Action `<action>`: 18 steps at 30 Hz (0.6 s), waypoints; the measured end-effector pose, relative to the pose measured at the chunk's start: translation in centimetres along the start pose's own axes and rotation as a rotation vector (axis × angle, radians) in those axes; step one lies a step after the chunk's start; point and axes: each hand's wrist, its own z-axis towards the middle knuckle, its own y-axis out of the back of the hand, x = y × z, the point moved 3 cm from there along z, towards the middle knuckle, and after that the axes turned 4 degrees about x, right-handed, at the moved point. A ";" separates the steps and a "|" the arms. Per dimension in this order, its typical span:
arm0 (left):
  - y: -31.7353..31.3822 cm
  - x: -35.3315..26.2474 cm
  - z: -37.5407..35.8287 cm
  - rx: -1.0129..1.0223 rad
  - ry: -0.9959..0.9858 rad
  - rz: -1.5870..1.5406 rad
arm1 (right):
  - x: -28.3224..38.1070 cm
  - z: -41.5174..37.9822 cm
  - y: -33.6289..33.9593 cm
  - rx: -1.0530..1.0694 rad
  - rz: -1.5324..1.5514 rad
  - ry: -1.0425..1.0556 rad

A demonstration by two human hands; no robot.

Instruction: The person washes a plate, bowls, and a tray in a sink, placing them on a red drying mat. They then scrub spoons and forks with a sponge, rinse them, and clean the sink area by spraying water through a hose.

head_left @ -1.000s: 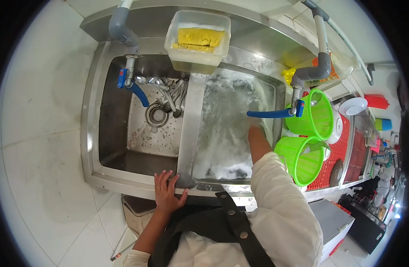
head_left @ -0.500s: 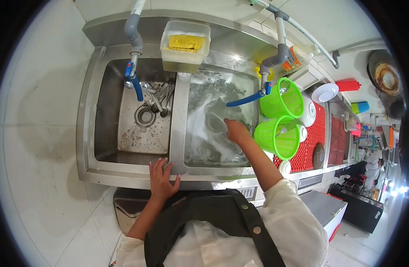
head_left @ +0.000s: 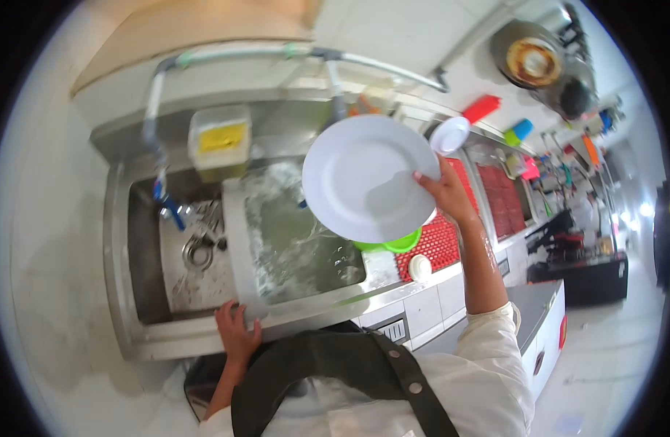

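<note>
A round white plate is lifted above the right side of the sink. My right hand grips its right rim, with the thumb on the upper face. Below and left of the plate, the water-filled basin has a stirred, foamy surface. My left hand rests on the sink's front edge with its fingers spread, holding nothing. Beyond that hand, the left basin has cutlery around its drain, blurred here. The plate hides most of a green basket.
A clear tub with a yellow sponge stands behind the basins. Blue-ended taps, one of them this blue hose, hang over the sink. On the right lie a red mat, a small white dish and another white plate.
My right hand has come up out of the water and swung right, now with the white plate in it. My left hand stays on the edge. The view has turned toward the right.
</note>
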 end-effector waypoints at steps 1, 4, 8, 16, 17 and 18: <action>0.0 -0.3 0.1 -0.003 -0.005 0.026 | -0.4 0.0 2.7 -0.132 0.179 -0.094; -0.5 -0.9 0.2 0.006 0.057 0.018 | -2.2 -0.6 12.2 -0.402 0.390 -0.192; -1.6 -1.1 -0.1 -0.032 0.076 0.077 | -9.6 0.4 25.1 -0.597 0.823 -0.266; -2.9 -4.9 1.2 -0.028 0.069 0.362 | -44.0 15.4 42.2 -0.357 -0.440 -0.394; -3.2 -5.2 1.3 -0.027 0.071 0.382 | -43.8 16.7 41.2 -0.373 -0.383 -0.412; -3.4 -5.1 1.4 0.001 0.090 0.431 | -43.5 18.0 40.1 -0.391 -0.327 -0.429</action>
